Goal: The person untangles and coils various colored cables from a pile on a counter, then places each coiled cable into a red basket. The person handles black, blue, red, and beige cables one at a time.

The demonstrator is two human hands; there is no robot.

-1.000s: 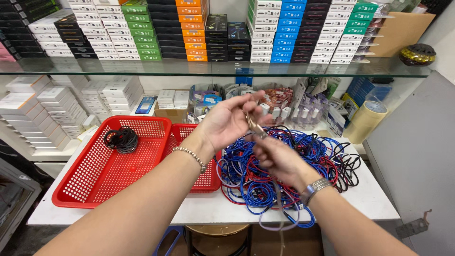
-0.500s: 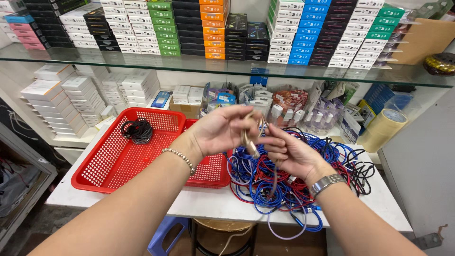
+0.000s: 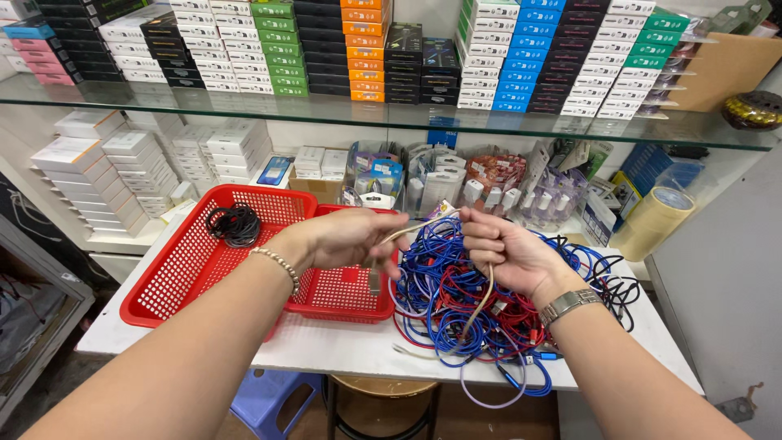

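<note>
- Where the white table (image 3: pixel 342 346) reaches its left edge, a large red plastic mesh basket (image 3: pixel 175 277) sits, and a small coil of black cable (image 3: pixel 235 224) lies in its far part.
- A second, smaller red mesh basket (image 3: pixel 346 293) lies just to the right, its left side overlapped by the large one.
- The left hand (image 3: pixel 350 238), with a beaded bracelet (image 3: pixel 278 262) at the wrist, hovers over the smaller basket; its fingers are closed, pinching one end of a thin beige cable (image 3: pixel 481 297).
- The beige cable runs as a short taut stretch from the left hand across to the right hand, then hangs down in a loop past the near edge of the table.
- The right hand (image 3: pixel 505 248), wearing a metal wristwatch (image 3: pixel 570 305), is curled shut around that same cable, above the pile.
- A tangled heap of blue and red cables (image 3: pixel 456 310) fills the middle and right part of the table, touching the smaller basket.
- Black cables (image 3: pixel 611 281) lie at the heap's right side, near the right edge.
- A roll of tan tape (image 3: pixel 652 220) stands at the far right corner.
</note>
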